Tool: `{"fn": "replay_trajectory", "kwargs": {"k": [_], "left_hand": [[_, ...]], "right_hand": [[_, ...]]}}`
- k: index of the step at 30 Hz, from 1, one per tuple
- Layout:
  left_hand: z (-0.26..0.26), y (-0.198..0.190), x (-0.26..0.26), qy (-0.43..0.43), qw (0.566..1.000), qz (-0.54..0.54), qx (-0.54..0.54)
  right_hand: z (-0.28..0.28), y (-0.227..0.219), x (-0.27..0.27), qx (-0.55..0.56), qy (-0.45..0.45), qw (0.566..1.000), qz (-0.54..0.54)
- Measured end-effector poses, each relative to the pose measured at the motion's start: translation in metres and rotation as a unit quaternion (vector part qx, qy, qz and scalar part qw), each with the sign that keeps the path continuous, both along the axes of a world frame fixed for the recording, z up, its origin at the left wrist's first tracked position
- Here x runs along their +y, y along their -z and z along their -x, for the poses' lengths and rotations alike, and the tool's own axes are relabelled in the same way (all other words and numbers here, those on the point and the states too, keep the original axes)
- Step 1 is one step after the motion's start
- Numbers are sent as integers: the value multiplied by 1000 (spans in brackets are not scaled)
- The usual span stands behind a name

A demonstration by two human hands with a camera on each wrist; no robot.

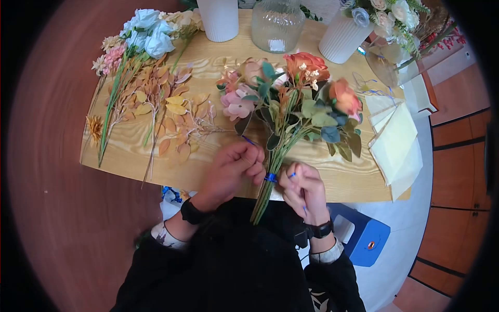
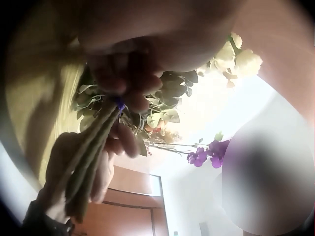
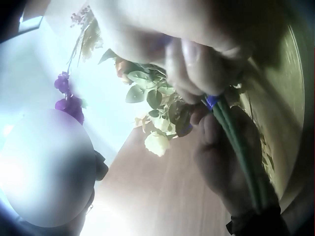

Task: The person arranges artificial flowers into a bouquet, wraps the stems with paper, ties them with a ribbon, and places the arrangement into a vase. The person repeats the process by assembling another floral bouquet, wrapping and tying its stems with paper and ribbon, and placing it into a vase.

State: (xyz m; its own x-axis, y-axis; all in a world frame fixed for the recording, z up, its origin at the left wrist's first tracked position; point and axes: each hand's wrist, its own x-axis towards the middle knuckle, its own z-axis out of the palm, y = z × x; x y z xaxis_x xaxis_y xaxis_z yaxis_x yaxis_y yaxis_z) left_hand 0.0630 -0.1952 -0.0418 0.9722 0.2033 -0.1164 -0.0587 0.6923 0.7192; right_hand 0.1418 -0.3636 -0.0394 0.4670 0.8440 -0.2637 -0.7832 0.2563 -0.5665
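Note:
A bouquet of artificial flowers, with orange roses, pink blossoms and green leaves, lies at the front of the table, its green stems reaching past the edge. Round the stems runs a blue tie, which also shows in the left wrist view. On the left side of the stems, my left hand pinches one end of the tie, a dark blue tip poking out above its fingers. My right hand grips the other end on the right side, blue bits showing between its curled fingers. Both hands are right beside the binding.
Loose dried-leaf branches and pale blue roses lie on the left. At the back stand a white vase, a glass vase and a ribbed white vase with flowers. Wrapping sheets and thin blue ties lie right.

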Motion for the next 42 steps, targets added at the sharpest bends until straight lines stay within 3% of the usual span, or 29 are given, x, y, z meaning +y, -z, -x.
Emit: {"fn": "replay_trajectory", "kwargs": {"k": [1,3,7,15,17,19,21,25,28,30,34,36,40,42], "left_hand": [[2,-1,0,1,1000,2,4],[3,-4,0,1,985,-173,15],[1,-4,2,-26,985,-169,5],[-1,2,6,-47,983,-172,39],[-1,5,6,-59,979,-196,22],[-2,11,8,-71,973,-220,10],[-3,17,7,-128,967,-220,-3],[7,17,7,-142,956,-248,64],[21,9,2,-105,962,-222,117],[28,8,2,13,967,-235,93],[23,19,-1,-27,956,-274,98],[18,22,0,-89,926,-367,-16],[17,3,-6,-36,941,-336,26],[10,-2,-4,-20,891,-454,22]], "right_hand": [[0,4,3,4,1,1000,2],[-3,12,8,42,66,996,-36],[3,10,11,-6,166,986,6],[4,9,15,-8,183,982,44],[14,18,21,-105,231,965,61],[18,23,24,-116,223,967,53],[22,25,30,-213,243,945,53],[20,26,30,-201,241,947,64],[17,23,28,-156,235,959,31],[17,24,27,-155,232,960,37],[16,23,27,-156,215,963,40],[17,24,28,-160,213,963,36],[15,23,27,-156,208,965,36],[14,21,27,-146,199,968,38]]}}
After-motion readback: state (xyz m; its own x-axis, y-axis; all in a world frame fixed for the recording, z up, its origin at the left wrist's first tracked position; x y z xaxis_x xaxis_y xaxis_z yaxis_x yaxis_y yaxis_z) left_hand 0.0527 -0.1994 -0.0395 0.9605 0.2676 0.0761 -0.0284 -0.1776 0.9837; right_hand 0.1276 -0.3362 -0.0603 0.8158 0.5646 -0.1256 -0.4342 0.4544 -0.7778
